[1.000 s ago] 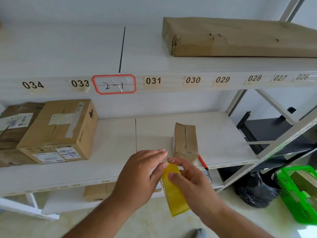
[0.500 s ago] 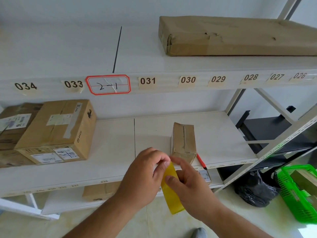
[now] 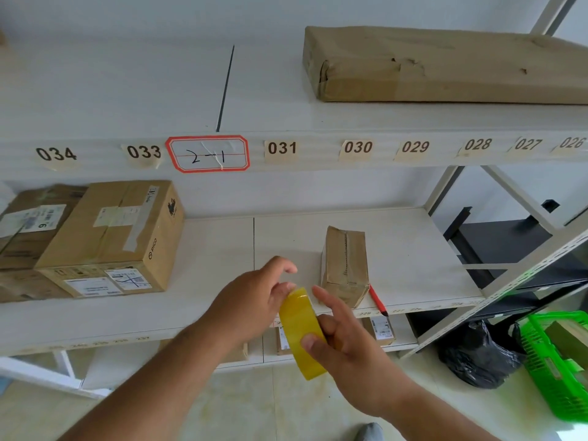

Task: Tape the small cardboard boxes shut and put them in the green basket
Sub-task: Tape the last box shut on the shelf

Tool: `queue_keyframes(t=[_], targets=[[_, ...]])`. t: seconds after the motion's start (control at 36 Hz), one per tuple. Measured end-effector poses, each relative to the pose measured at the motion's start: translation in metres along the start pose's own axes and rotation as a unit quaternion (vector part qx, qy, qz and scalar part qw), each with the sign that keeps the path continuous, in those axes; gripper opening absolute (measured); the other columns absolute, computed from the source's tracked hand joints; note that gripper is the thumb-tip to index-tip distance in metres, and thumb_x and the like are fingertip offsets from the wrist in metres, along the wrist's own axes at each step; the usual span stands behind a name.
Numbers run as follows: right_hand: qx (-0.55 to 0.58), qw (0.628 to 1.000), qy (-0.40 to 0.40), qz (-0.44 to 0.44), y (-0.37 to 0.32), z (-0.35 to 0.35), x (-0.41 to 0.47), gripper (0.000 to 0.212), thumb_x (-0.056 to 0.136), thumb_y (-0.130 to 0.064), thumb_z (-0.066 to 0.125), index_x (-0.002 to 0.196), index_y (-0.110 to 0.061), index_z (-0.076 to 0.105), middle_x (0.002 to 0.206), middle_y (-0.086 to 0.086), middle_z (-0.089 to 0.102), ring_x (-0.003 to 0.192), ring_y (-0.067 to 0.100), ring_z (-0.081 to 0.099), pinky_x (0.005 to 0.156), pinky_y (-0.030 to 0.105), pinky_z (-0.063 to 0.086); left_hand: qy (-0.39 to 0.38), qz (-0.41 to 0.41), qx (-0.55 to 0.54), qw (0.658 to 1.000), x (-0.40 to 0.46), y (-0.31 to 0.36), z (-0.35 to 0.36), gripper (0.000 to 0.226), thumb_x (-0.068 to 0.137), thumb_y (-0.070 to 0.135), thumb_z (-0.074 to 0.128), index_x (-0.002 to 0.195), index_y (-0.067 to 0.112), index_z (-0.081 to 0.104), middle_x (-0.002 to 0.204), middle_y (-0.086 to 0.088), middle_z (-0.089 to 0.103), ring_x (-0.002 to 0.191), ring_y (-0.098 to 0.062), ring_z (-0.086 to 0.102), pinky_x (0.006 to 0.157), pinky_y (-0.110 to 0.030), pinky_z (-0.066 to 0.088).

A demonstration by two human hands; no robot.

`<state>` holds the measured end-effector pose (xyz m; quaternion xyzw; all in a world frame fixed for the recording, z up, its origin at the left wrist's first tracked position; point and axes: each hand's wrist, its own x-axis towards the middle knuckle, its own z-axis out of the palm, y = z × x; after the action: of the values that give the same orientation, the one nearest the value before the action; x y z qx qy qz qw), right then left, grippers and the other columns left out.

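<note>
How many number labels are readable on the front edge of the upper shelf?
8: from the left, 034, 033, 031, 030, 029, 028, 027, 026. The red-bordered sticker may hide 032.

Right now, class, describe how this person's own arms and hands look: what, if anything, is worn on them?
Both forearms are bare, with no sleeve reaching into view. The left hand and the right hand wear no gloves. No ring, watch or bracelet shows on either, and no markings or bandages are visible.
</note>
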<state>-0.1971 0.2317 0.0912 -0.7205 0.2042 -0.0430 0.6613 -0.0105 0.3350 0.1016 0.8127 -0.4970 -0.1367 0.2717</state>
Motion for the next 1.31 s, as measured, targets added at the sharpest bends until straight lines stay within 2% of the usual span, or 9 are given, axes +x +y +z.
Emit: queue_keyframes(t=[0.08,0.14,0.25,0.36,0.53,0.83,0.94,1.08,1.31], targets=[[0.026,1.0,-0.002,0.004,0.0,0.001,-0.002,0.064,0.103,-0.017,0.058,0.152,-0.037,0.022,0.091,-0.011,0.069,0.094,0.009,0.065,0.09,0.033,0.054,0.039,-0.074,0.068,0.994,-0.003,-0.011,0.005,0.015,0.104,0.04,0.043,0.115,0.031,0.048,0.079,0.009,0.061,0.073,-0.017,0.059,0.062,-0.032,0.043],[0.036,0.999,0.004,0.004,-0.001,0.001,-0.002,0.064,0.102,-0.016,0.058,0.152,-0.035,0.022,0.09,-0.013,0.069,0.093,0.005,0.065,0.088,0.028,0.053,0.098,-0.161,-0.034,0.981,-0.015,-0.012,0.012,0.025,0.104,0.043,0.041,0.096,0.023,0.053,0.075,0.007,0.062,0.072,-0.021,0.06,0.063,-0.032,0.044],[0.035,0.999,0.01,0.008,0.002,0.005,0.007,0.066,0.103,-0.013,0.058,0.152,-0.038,0.02,0.106,-0.007,0.073,0.106,0.009,0.068,0.098,0.034,0.053,-0.029,-0.352,-0.459,0.815,-0.043,0.021,0.024,0.07,0.092,0.074,0.036,0.092,0.014,0.072,0.081,-0.004,0.074,0.077,-0.021,0.068,0.073,-0.035,0.053],[0.018,0.999,-0.009,0.028,0.006,0.015,0.018,0.064,0.102,-0.013,0.061,0.144,-0.045,0.026,0.1,-0.002,0.075,0.101,0.012,0.069,0.094,0.032,0.054,-0.009,-0.324,-0.585,0.743,-0.044,0.029,0.039,0.056,0.087,0.062,0.059,0.112,0.014,0.073,0.106,-0.013,0.076,0.101,-0.026,0.072,0.094,-0.04,0.053],[0.038,0.985,0.106,0.131,0.01,0.038,0.043,0.017,0.1,-0.039,0.06,0.111,-0.029,0.067,0.089,-0.009,0.076,0.085,0.008,0.071,0.078,0.027,0.051,0.138,-0.338,-0.452,0.814,-0.037,0.024,0.055,0.043,0.095,0.059,0.051,0.096,0.022,0.073,0.093,0.002,0.075,0.09,-0.014,0.071,0.083,-0.035,0.054],[0.039,0.954,0.168,0.246,0.044,0.054,0.119,0.083,0.093,-0.079,0.024,0.079,-0.013,0.072,0.079,0.007,0.076,0.085,0.027,0.073,0.088,0.048,0.058,0.127,-0.287,-0.273,0.909,-0.017,-0.034,0.077,0.036,0.1,0.046,0.049,0.079,0.018,0.058,0.066,0.002,0.056,0.055,-0.001,0.049,0.051,-0.017,0.035],[0.028,0.954,0.158,0.253,0.069,0.035,0.129,0.055,0.104,-0.058,0.035,0.093,-0.016,0.069,0.084,0.005,0.077,0.089,0.027,0.073,0.094,0.049,0.056,0.083,-0.261,-0.085,0.958,0.006,-0.095,0.087,0.032,0.097,0.053,0.052,0.084,0.024,0.056,0.072,0.006,0.058,0.067,-0.013,0.057,0.059,-0.03,0.041],[-0.034,0.957,0.189,0.216,0.077,-0.017,0.1,0.038,0.106,-0.046,0.04,0.095,-0.023,0.068,0.087,-0.001,0.075,0.087,0.015,0.07,0.089,0.04,0.056,0.062,-0.262,0.121,0.955,0.033,-0.182,0.098,0.025,0.087,0.029,0.074,0.074,0.015,0.059,0.076,-0.011,0.067,0.072,-0.038,0.063,0.06,-0.037,0.047],[-0.025,0.94,0.304,0.151,0.073,-0.111,0.065,0.021,0.102,-0.025,0.06,0.091,-0.013,0.073,0.082,0.002,0.077,0.078,0.015,0.073,0.083,0.039,0.058,0.038,-0.363,0.132,0.921,0.057,-0.248,0.123,0.025,0.093,0.03,0.067,0.08,0.008,0.064,0.095,-0.026,0.068,0.088,-0.045,0.063,0.072,-0.044,0.051]])
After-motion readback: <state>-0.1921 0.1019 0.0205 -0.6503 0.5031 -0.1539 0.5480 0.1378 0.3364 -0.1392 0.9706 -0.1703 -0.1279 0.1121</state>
